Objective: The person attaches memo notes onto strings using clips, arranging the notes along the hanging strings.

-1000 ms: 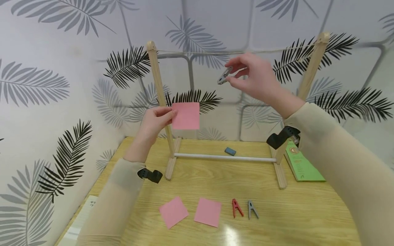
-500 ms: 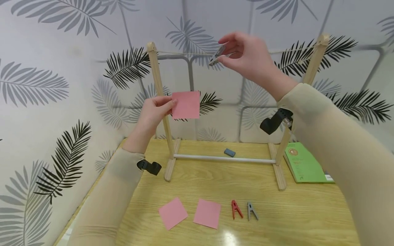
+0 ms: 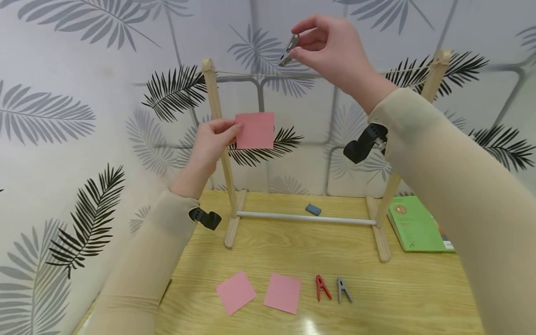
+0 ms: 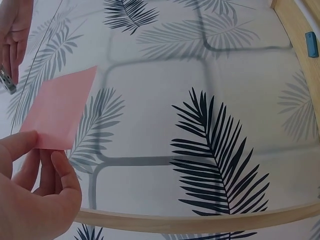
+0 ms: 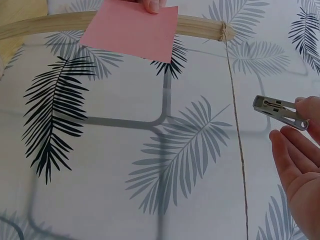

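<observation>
In the head view my left hand [image 3: 209, 145] pinches a square pink paper note [image 3: 256, 131] by its left edge, in front of the left wooden post. My right hand [image 3: 332, 52] holds a grey clothespin [image 3: 289, 50] between thumb and fingers, up by the string [image 3: 243, 73] that runs between the posts. In the right wrist view the clothespin [image 5: 277, 111] lies just beside the string [image 5: 239, 135], apart from it in that view. The left wrist view shows the note [image 4: 60, 110] between thumb and fingertips, several fingers curled behind it.
Two more pink notes [image 3: 236, 292] lie on the wooden table [image 3: 293, 246], near a red clothespin [image 3: 322, 287] and a second grey clothespin [image 3: 344, 290]. A white rod [image 3: 305, 217] joins the feet of the posts. Behind it sits a blue eraser-like block [image 3: 313, 210]; a green book [image 3: 418, 225] is at right.
Both hands have risen. The right hand with its clothespin has moved up and left, from below the string to above it in view; the left hand has lifted the note higher.
</observation>
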Demonstrator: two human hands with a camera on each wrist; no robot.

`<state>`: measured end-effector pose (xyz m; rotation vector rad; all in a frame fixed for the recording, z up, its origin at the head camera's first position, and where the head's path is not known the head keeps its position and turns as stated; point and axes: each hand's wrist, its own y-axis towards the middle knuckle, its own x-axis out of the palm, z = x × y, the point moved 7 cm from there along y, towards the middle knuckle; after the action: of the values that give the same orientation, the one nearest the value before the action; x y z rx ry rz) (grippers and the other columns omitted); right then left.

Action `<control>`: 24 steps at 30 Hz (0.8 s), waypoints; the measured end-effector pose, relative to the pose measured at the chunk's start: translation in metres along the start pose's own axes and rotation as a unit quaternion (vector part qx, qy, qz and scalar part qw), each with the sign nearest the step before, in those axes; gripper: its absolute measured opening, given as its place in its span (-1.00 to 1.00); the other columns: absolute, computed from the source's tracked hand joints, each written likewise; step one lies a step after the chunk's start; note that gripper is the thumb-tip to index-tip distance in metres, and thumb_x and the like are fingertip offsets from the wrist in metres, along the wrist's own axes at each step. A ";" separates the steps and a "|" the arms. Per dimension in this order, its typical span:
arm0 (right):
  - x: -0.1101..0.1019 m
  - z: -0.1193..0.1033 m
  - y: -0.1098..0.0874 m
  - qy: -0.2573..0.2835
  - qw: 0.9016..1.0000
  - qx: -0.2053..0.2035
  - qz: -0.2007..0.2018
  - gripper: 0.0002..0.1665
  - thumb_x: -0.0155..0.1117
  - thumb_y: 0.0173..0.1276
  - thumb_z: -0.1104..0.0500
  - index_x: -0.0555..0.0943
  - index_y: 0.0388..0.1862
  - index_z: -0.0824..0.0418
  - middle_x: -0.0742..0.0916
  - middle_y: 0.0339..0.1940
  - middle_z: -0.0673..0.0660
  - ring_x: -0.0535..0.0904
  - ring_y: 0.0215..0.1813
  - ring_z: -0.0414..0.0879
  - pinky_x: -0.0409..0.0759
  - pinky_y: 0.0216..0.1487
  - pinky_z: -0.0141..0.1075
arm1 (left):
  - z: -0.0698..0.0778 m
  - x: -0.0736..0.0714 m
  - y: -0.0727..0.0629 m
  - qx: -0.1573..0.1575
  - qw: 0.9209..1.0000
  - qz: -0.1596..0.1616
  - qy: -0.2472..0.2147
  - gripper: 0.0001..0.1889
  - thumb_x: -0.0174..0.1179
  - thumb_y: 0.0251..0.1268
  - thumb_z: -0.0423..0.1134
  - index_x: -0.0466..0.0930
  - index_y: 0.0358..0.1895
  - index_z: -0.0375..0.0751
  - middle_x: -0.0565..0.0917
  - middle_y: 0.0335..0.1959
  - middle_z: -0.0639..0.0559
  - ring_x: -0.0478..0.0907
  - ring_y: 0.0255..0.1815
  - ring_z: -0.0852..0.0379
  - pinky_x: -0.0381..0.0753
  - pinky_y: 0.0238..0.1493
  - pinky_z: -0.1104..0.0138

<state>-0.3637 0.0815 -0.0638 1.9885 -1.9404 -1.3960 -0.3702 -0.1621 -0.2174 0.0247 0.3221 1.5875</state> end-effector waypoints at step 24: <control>0.037 -0.024 0.021 0.004 1.000 -0.011 -0.009 -0.55 0.37 0.34 0.02 0.61 0.14 0.18 0.73 0.00 0.06 0.63 -0.01 -0.23 0.54 0.18 -0.45 | 0.017 -0.003 0.013 0.011 0.999 0.026 -0.028 -0.66 0.23 0.40 -0.18 0.64 0.12 -0.31 0.62 -0.21 0.17 0.53 -0.10 0.20 0.55 0.18 0.29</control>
<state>-0.3723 0.0338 -0.0580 2.0041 -1.9001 -1.4038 -0.3794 -0.1623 -0.1977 0.0949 0.2968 1.6323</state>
